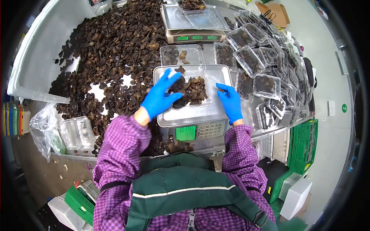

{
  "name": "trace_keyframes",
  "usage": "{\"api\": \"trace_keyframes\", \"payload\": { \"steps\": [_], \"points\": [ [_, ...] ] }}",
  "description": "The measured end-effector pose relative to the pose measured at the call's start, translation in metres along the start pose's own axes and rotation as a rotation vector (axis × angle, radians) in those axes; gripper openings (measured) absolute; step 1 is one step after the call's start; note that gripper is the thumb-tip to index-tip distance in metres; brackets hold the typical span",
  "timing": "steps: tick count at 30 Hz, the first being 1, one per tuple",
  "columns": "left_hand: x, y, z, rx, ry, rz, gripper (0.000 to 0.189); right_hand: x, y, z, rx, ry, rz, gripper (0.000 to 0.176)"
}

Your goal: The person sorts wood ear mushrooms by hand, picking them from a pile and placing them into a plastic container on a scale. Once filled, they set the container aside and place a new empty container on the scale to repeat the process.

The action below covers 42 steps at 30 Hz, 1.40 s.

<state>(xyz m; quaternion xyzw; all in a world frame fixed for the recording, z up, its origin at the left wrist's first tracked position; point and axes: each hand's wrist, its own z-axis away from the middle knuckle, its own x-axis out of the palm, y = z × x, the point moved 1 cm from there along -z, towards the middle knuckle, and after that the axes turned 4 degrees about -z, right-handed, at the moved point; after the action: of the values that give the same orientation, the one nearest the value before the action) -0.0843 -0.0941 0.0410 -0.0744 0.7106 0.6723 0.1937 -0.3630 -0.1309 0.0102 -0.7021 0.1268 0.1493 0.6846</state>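
A clear plastic tray (208, 101) with dark brown wood ear mushrooms (195, 90) sits on the metal pan of a digital scale (217, 109). The scale's green display (185, 133) is lit. Over the tray's left side, my blue-gloved left hand (160, 95) has its fingers and thumb spread around some of the mushrooms. My right hand (230, 102), also gloved in blue, is beside the tray's right edge above the pan, thumb and forefinger apart, nothing between them. Just behind the tray lies a clear lid (182, 56) with a few mushroom pieces showing through.
A large heap of wood ear mushrooms (115, 42) spreads left, partly inside a white tub (36, 57). Filled clear packs (266, 84) are piled at right. A second scale (196, 37) stands behind. Empty trays (77, 133) lie front left; green crates (304, 146) stand below right.
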Motion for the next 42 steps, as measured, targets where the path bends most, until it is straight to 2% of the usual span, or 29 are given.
{"api": "trace_keyframes", "payload": {
  "steps": [2,4,6,8,10,11,12,14,15,16,19,22,24,25,26,28,31,32,34,36,38,40,41,42],
  "points": [
    [-0.015,-0.023,0.023,0.047,0.156,0.007,0.057,-0.006,0.011,0.006,0.014,0.006,-0.059,0.03],
    [-0.03,-0.042,0.049,-0.075,0.269,-0.06,0.054,-0.01,0.014,0.013,0.028,0.012,-0.12,0.03],
    [-0.032,-0.102,0.087,-0.093,0.348,-0.421,0.058,-0.014,0.008,0.019,0.125,0.009,-0.183,0.029],
    [-0.023,-0.125,0.13,-0.287,0.166,-0.731,0.06,-0.019,0.005,0.02,0.146,-0.011,-0.154,0.029],
    [-0.012,-0.116,0.155,-0.392,0.084,-0.818,0.055,-0.018,-0.003,0.02,0.181,-0.039,-0.124,0.029],
    [-0.008,-0.132,0.17,-0.292,0.216,-0.741,0.037,-0.015,-0.011,0.02,0.139,-0.037,-0.159,0.028],
    [-0.012,-0.138,0.179,-0.305,0.202,-0.741,0.037,-0.012,-0.019,0.02,0.1,-0.035,-0.192,0.028],
    [-0.02,-0.148,0.189,-0.283,0.268,-0.351,0.023,-0.007,-0.027,0.018,0.153,-0.068,-0.18,0.026],
    [-0.022,-0.139,0.189,-0.256,0.362,-0.315,0.014,-0.002,-0.029,0.017,0.117,-0.084,-0.214,0.025],
    [-0.026,-0.147,0.194,-0.34,0.406,-0.176,0.012,0.002,-0.03,0.016,0.078,-0.098,-0.247,0.024],
    [-0.04,-0.138,0.196,-0.398,0.445,-0.09,0.01,0.014,-0.024,0.012,0.026,-0.118,-0.246,0.022],
    [-0.048,-0.109,0.187,-0.48,0.473,-0.088,0.015,0.023,-0.023,0.014,-0.005,-0.127,-0.285,0.021],
    [-0.041,-0.082,0.17,-0.557,0.468,0.176,0.022,0.023,-0.023,0.014,-0.006,-0.125,-0.304,0.02],
    [-0.042,-0.088,0.162,-0.444,0.377,-0.005,0.031,0.023,-0.022,0.013,0.011,-0.129,-0.267,0.019],
    [-0.036,-0.085,0.155,-0.428,0.339,-0.012,0.038,0.024,-0.022,0.014,0.029,-0.132,-0.231,0.019],
    [-0.021,-0.067,0.13,-0.27,0.328,0.001,0.05,0.024,-0.026,0.016,0.075,-0.123,-0.216,0.018],
    [0.002,-0.035,0.084,-0.259,0.286,0.03,0.079,0.027,-0.023,0.014,0.103,-0.132,-0.182,0.018],
    [0.01,-0.04,0.068,-0.194,0.291,-0.114,0.093,0.028,-0.021,0.011,0.096,-0.146,-0.164,0.018],
    [0.025,-0.029,0.041,-0.009,0.357,-0.335,0.105,0.032,-0.028,0.002,0.08,-0.153,-0.136,0.018],
    [0.033,-0.027,0.024,-0.023,0.327,-0.47,0.115,0.037,-0.042,-0.009,0.132,-0.161,-0.342,0.019],
    [0.034,-0.03,0.017,-0.051,0.299,-0.472,0.118,0.044,-0.039,-0.035,0.098,-0.192,-0.356,0.021],
    [0.031,-0.031,0.014,-0.05,0.295,-0.488,0.113,0.057,-0.046,-0.06,-0.276,-0.158,-0.018,0.025],
    [0.03,-0.031,0.013,-0.048,0.297,-0.49,0.113,0.068,-0.045,-0.075,-0.366,-0.143,0.0,0.028],
    [0.029,-0.028,0.012,-0.057,0.298,-0.485,0.106,0.078,-0.044,-0.09,-0.368,-0.144,-0.003,0.028]
  ]
}}
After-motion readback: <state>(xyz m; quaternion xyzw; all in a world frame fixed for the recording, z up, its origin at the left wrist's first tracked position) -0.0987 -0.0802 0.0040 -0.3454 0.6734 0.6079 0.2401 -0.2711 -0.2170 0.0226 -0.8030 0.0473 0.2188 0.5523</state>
